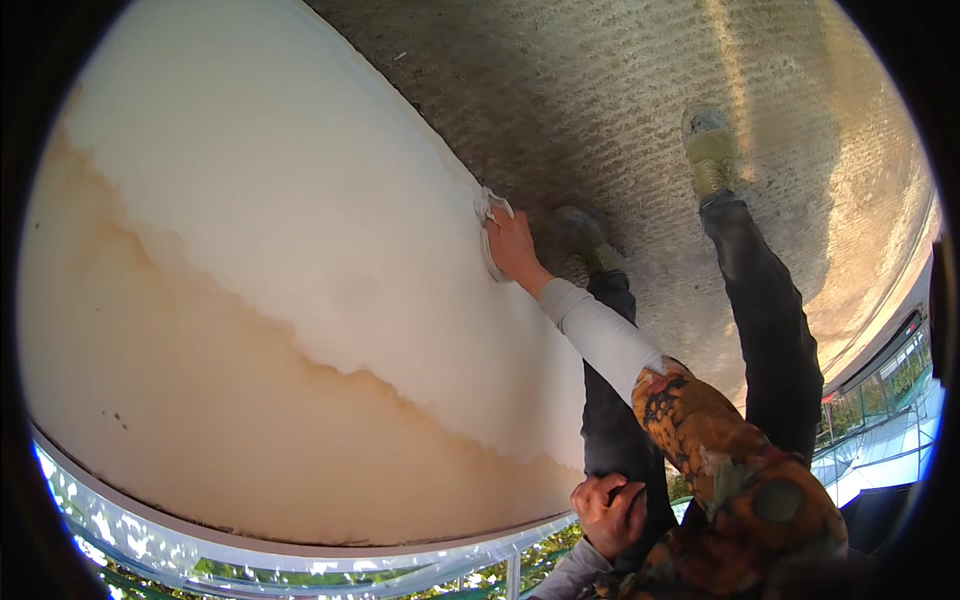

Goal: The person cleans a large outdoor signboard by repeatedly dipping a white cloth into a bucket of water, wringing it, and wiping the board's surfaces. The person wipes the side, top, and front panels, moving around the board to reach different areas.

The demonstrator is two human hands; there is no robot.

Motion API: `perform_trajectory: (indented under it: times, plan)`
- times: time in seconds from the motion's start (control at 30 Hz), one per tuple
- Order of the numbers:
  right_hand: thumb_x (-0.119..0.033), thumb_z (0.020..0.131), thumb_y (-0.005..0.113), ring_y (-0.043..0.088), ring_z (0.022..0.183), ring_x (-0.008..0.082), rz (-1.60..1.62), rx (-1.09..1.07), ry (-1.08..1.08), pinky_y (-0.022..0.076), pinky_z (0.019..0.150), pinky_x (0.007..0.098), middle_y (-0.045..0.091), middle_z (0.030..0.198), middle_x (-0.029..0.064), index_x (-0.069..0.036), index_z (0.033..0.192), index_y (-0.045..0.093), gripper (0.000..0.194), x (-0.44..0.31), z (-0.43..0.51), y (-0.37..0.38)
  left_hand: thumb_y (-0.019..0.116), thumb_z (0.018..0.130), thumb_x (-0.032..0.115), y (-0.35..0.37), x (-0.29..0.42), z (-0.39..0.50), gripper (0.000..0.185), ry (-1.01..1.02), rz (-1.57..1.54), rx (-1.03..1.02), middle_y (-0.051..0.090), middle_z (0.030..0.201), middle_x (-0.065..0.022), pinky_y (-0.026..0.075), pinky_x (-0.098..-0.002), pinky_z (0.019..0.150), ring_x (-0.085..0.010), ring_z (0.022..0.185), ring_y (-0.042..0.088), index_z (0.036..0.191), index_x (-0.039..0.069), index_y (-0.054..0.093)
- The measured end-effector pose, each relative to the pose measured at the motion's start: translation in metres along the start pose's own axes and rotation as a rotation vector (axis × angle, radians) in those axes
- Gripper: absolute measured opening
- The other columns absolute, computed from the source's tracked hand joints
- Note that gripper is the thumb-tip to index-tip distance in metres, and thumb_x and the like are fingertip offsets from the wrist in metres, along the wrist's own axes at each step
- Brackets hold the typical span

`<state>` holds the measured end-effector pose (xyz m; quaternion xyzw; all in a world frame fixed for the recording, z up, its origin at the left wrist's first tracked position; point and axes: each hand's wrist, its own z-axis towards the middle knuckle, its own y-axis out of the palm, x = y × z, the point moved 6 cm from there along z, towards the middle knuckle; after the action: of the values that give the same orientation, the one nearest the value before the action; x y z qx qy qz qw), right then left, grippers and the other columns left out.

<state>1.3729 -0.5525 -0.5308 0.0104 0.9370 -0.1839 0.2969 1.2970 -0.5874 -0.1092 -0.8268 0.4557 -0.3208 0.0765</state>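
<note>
My right hand [513,244] presses a pale, flat pad-like thing [491,259] to the lower edge of a wall [315,247], just above the floor. The pad has a curved rim and a crumpled white part by my fingertips; its exact kind is hard to tell. The wall is white low down and beige higher up, with a ragged border between the two. My left hand [609,512] is curled into a loose fist against my left leg near the knee. Nothing shows in its fingers.
Rough ridged concrete floor [622,112] meets the wall's base. My left shoe [589,238] stands close to the wall, my right shoe [709,150] farther out. A light ledge [300,549] borders the wall's upper edge, with greenery and a metal post [513,576] beyond.
</note>
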Motion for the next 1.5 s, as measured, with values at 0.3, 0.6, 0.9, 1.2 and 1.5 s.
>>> perform_trajectory:
  times: [0.3, 0.6, 0.9, 1.2, 1.5]
  plan:
    - [-0.020, 0.093, 0.052, 0.057, 0.104, 0.0431, -0.026, -0.244, 0.378, 0.0466, 0.087, 0.0476, 0.057, 0.112, 0.0286, 0.000, 0.124, 0.055, 0.037, 0.042, -0.106, -0.077, 0.073, 0.070, 0.010, 0.007, -0.009, -0.012, 0.025, 0.060, -0.092, 0.038, 0.057, 0.105, -0.0069, 0.039, -0.0419, 0.087, -0.0307, 0.099, 0.052, 0.094, 0.013, 0.069]
    - [0.005, 0.083, 0.058, 0.051, 0.111, 0.0376, 0.357, -0.167, -0.541, 0.0438, 0.093, 0.0373, 0.047, 0.124, 0.0233, -0.005, 0.134, 0.051, 0.052, -0.209, -0.120, -0.073, 0.074, 0.069, 0.012, 0.036, -0.016, -0.034, 0.024, 0.022, -0.112, 0.017, 0.056, 0.104, -0.0076, 0.038, -0.0415, 0.089, -0.0308, 0.101, 0.049, 0.093, 0.011, 0.070]
    - [-0.021, 0.087, 0.056, 0.062, 0.102, 0.0414, -0.574, -0.614, 0.528, 0.0525, 0.083, 0.0477, 0.063, 0.107, 0.0241, 0.000, 0.102, 0.066, 0.028, 0.133, -0.163, -0.033, 0.074, 0.068, 0.015, 0.055, -0.023, -0.049, 0.025, 0.011, -0.178, 0.106, 0.059, 0.101, -0.0065, 0.039, -0.0405, 0.083, -0.0286, 0.092, 0.053, 0.092, 0.011, 0.069]
    - [-0.031, 0.078, 0.071, 0.067, 0.081, 0.0279, -1.217, -2.040, -0.142, 0.0518, 0.074, 0.0374, 0.070, 0.092, 0.0130, -0.003, 0.091, 0.071, 0.031, 0.102, -0.290, -0.082, 0.071, 0.074, 0.015, 0.089, -0.023, -0.065, 0.021, 0.040, -0.327, 0.153, 0.056, 0.105, -0.0095, 0.037, -0.0435, 0.088, -0.0325, 0.101, 0.051, 0.094, 0.011, 0.067]
    - [-0.014, 0.084, 0.064, 0.069, 0.079, 0.0192, 0.013, -1.360, 0.163, 0.0587, 0.066, 0.0296, 0.069, 0.098, 0.0112, 0.000, 0.109, 0.067, 0.029, -0.122, -0.153, -0.231, 0.069, 0.078, 0.017, 0.136, 0.010, -0.065, 0.020, -0.003, -0.271, 0.285, 0.056, 0.107, -0.0101, 0.037, -0.0438, 0.085, -0.0313, 0.102, 0.050, 0.097, 0.010, 0.068]
